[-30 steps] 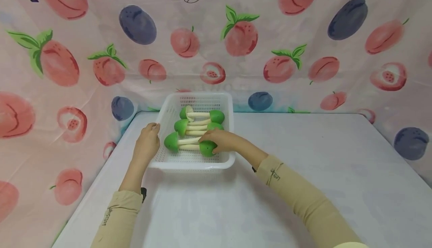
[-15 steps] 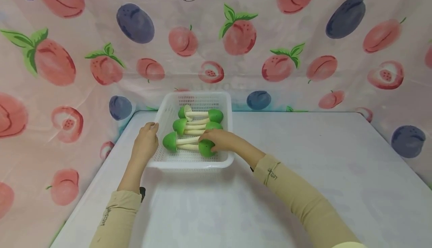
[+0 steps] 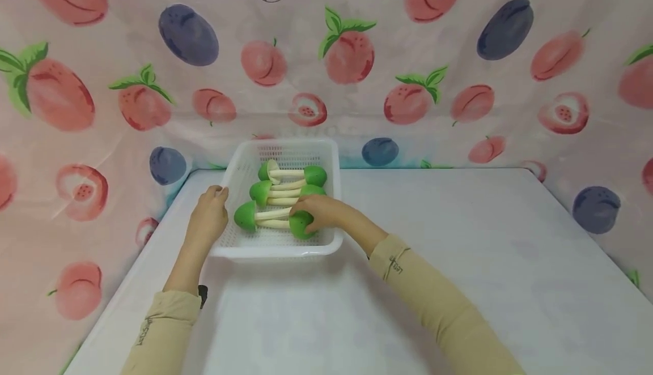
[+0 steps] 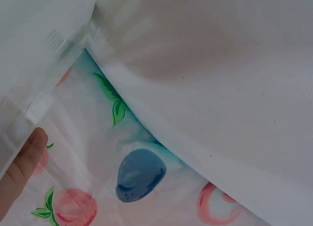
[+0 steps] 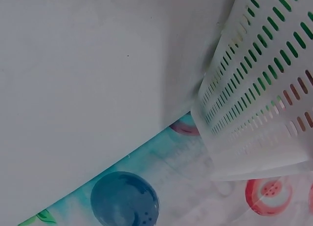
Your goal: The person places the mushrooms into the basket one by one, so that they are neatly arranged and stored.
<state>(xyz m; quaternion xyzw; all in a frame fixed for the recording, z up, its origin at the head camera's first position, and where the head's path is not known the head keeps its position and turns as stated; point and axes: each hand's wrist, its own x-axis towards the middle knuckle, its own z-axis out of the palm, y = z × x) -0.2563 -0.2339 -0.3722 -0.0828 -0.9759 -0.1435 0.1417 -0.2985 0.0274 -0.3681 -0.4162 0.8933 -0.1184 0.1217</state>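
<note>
A white slotted plastic basket (image 3: 278,252) stands on the table, with several green-capped, pale-stemmed mushrooms lying crosswise inside. My left hand (image 3: 208,214) holds the basket's left rim; the left wrist view shows fingers (image 4: 30,155) along its outer wall. Reaching over the right rim, my right hand (image 3: 322,212) grips the green cap of the nearest mushroom (image 3: 301,225) at the front right. Its fingers partly cover the caps there. Another mushroom (image 3: 246,216) points its cap to the left in the same front row. The right wrist view shows the basket's slotted side, with green behind the slots.
The white table (image 3: 449,261) extends to the right of the basket and in front of it. Behind the basket hangs a pink cloth (image 3: 316,52) printed with peaches and plums, which also runs down the left side.
The whole head view has shifted slightly, so the basket and both hands appear farther left. Both hands keep nearly the same places on the basket and the mushroom cap.
</note>
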